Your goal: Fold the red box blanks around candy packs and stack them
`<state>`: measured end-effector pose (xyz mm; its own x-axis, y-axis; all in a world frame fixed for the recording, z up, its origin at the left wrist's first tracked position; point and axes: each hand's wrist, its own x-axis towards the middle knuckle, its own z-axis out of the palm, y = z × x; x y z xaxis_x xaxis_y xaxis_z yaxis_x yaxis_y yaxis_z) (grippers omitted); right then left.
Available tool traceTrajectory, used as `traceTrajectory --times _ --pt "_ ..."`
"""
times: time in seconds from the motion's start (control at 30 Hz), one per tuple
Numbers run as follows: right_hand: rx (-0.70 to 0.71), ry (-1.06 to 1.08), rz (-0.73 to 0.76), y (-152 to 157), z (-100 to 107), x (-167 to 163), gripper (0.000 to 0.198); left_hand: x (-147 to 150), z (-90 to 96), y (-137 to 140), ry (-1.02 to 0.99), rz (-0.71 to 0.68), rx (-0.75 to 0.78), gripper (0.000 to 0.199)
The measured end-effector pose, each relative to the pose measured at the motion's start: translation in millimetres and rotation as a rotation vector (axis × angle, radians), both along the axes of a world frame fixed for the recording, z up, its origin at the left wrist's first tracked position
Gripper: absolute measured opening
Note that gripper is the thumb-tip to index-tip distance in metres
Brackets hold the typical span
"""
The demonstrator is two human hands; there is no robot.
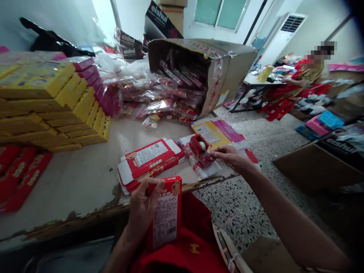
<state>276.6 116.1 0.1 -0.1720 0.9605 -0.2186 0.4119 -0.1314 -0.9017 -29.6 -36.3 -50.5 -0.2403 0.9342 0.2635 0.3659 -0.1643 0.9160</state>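
Note:
My left hand (145,204) is closed round the upper left edge of a red printed box (166,216), which stands upright above my lap. My right hand (229,157) reaches to the front end of a red tape dispenser (199,146) holding a pale green roll. Thumb and forefinger are pinched together there, and whatever lies between them is too small to make out. Left of the dispenser lies a stack of flattened red cartons (150,159) near the table's front edge. Under the dispenser is clear plastic packaging (206,172) with red print.
Yellow boxes (57,102) are piled at the left, with red boxes (22,174) in front. A tipped cardboard carton (227,76) spills plastic-wrapped packets (159,94) across the back. Yellow and pink flat cartons (217,132) lie at the right edge. Another person (304,76) sits farther off.

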Motion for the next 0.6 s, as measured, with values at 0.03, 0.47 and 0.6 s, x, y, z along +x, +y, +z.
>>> traceTrajectory --times 0.03,0.47,0.6 --pt "-0.014 0.043 -0.014 -0.8 2.4 -3.4 0.043 0.7 -0.7 0.8 -0.004 -0.009 -0.023 0.019" --pt "-0.027 0.28 -0.321 -71.7 -22.3 -0.7 0.046 12.3 -2.8 18.2 -0.132 -0.154 -0.248 0.027" --pt "0.039 0.23 -0.35 -60.9 -46.3 -3.0 0.044 19.6 5.8 16.5 -0.11 -0.23 -0.221 0.028"
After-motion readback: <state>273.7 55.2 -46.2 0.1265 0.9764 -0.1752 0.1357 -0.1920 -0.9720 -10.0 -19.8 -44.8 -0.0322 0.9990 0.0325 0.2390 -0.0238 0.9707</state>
